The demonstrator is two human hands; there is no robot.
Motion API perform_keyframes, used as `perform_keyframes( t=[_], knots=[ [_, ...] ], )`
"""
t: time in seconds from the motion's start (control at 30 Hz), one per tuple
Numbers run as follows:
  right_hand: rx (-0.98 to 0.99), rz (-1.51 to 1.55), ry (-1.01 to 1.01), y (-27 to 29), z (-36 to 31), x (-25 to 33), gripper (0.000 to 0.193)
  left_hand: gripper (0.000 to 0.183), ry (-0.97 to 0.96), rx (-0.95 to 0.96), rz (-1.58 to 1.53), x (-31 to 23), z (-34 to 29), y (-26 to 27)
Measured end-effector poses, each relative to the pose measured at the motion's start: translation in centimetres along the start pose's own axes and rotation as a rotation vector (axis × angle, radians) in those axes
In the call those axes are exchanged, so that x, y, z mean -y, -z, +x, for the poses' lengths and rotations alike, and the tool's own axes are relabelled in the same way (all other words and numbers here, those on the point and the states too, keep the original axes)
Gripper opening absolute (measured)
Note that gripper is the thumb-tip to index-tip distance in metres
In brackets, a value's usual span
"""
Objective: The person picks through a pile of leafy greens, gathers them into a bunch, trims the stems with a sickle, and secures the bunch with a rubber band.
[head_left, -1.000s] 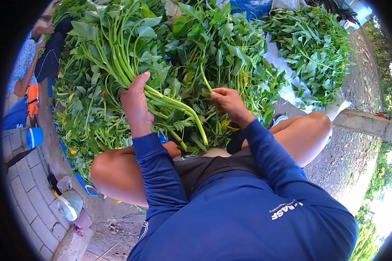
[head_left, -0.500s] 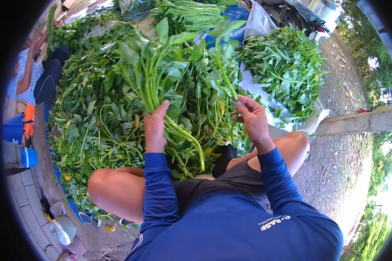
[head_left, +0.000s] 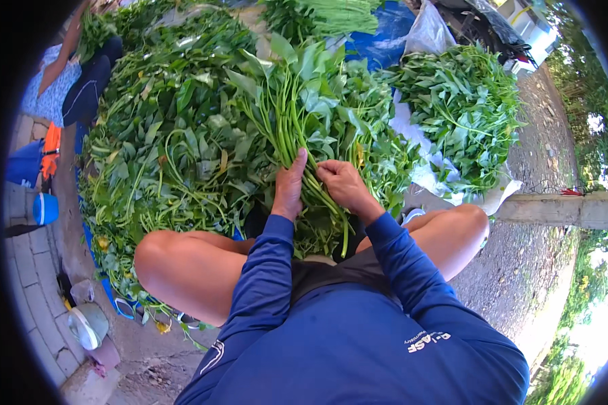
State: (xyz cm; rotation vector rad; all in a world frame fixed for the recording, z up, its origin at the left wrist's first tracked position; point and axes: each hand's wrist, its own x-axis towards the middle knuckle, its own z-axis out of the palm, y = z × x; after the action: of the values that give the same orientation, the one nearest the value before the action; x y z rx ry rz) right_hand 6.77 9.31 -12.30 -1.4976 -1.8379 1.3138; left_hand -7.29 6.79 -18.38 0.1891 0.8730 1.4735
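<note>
My left hand grips a bunch of long-stemmed leafy greens by its stems, leaves pointing away from me. My right hand pinches stems of the same bunch just beside the left hand. The stem ends hang down between my bare knees. A broad heap of loose greens covers the ground in front and to the left.
A second pile of greens lies on white plastic sheeting at the right. Another person sits at the far left. A blue tarp lies beyond. A concrete post is at the right; brick paving with small containers at the left.
Both hands have come together on the bunch, the right hand moving left toward the left hand. The bunch stands more upright and compact than before.
</note>
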Motion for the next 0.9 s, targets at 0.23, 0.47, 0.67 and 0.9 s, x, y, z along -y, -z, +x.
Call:
perform_keyframes(
  t=[0.23,0.47,0.67,0.9],
  knots=[
    [0.133,0.074,0.132,-3.5,-0.1,-2.5,0.024,0.021,-0.131,-0.284,0.245,-2.6,-0.3,1.8],
    [-0.06,-0.107,-0.253,-4.4,3.6,-11.2,0.027,0.033,-0.398,-0.522,0.525,-13.7,-0.1,2.2],
    [-0.158,0.229,-0.336,-10.3,11.8,-10.1,0.028,0.034,-0.548,-0.515,0.448,-16.8,-1.1,1.5],
    [-0.427,0.121,-0.464,-16.5,19.7,-7.0,0.028,0.035,-0.551,-0.519,0.49,-17.6,-2.3,1.0]
  ],
)
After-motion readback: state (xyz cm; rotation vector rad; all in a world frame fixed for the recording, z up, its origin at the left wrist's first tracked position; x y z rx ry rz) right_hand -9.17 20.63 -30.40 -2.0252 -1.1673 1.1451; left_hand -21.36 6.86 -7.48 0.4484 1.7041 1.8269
